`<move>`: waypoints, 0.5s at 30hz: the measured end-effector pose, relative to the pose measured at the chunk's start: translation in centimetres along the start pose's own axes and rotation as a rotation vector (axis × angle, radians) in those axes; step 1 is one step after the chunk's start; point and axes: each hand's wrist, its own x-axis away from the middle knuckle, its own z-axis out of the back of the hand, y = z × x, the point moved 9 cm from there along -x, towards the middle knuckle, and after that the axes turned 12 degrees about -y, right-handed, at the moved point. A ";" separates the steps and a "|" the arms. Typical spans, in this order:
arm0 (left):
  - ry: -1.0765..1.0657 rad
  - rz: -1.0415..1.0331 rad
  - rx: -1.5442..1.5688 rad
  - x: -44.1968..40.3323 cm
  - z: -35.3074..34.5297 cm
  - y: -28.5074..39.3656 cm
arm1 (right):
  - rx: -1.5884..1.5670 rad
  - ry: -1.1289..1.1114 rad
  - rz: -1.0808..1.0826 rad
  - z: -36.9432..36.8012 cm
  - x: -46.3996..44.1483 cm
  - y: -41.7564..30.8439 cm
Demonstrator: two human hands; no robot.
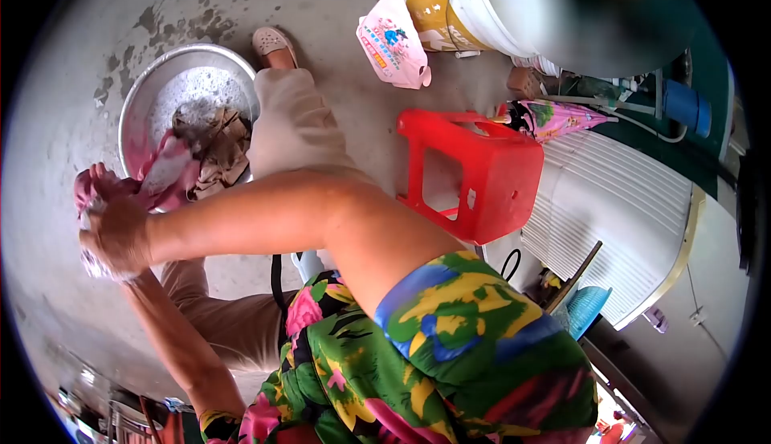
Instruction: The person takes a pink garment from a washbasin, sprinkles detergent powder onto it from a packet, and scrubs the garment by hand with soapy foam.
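Observation:
A soapy maroon cloth (170,173) stretches from a metal basin (126,127) up over its rim. My right hand (120,231) is closed around the bunched end of that cloth, just outside the basin. My left hand (111,267) is pressed against the same bundle, mostly hidden behind the right hand and white suds. Inside the basin lie foamy water (197,91) and a wet brown cloth (225,151).
My legs straddle the area by the basin, with one shoe (274,45) close to its rim. A red plastic stool (502,175), a pink bag (395,40), a white bucket (450,6), a folded umbrella (558,119) and a ridged white washboard-like panel (610,215) stand behind.

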 end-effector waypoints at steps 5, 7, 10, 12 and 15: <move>0.002 0.022 0.006 0.7 -1.1 -1.0 | -0.119 0.220 -0.288 4.5 -1.4 4.6; -0.043 0.057 0.034 0.5 -1.6 -1.5 | -0.199 0.078 -0.176 0.3 -1.5 3.0; -0.094 0.089 0.077 0.7 -2.0 -1.6 | 0.078 0.108 0.014 -1.8 0.6 -1.2; -0.134 0.101 0.114 0.7 -2.2 -1.8 | 0.110 0.080 0.044 -2.8 -1.7 1.3; -0.215 0.124 0.187 0.3 -2.4 -2.0 | -0.065 0.162 -0.104 4.2 -2.4 4.4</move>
